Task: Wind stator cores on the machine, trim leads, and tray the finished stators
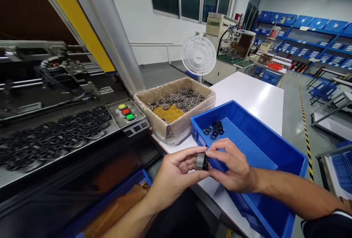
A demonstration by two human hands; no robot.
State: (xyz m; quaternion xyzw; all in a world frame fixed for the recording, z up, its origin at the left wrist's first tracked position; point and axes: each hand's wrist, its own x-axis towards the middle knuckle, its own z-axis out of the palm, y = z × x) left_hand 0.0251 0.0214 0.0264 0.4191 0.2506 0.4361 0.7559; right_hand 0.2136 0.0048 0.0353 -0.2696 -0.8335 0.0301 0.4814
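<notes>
In the head view, the landmark is the blue rectangular plastic bin (pixel 243 139) on the white smooth-topped table (pixel 247 88). The short cylindrical part with a grey ribbed-looking band and a black end (pixel 201 161) is held in the air beside the bin's near-left wall, appearing just outside it rather than over its floor. Its axis runs roughly crosswise between the palms: the grey band faces the left hand (pixel 180 170), the black end faces the right hand (pixel 232 164).

Both hands are about equally near, since each touches the part. The left hand cradles the grey band between curled fingers and an extended thumb; the right hand pinches at the black end with fingertips and thumb, its wrist appearing over the bin's interior. How firmly either one grips, I cannot tell.

Inside the bin, at its far-left corner, lies a loose cluster of small black ring-shaped pieces (pixel 216 130), beyond the hands. Just left of the bin stands the brown cardboard box wrapped in clear plastic (pixel 189 119), holding grey-and-black round parts (pixel 189 99) and a patch of small yellow pieces (pixel 168 112).
</notes>
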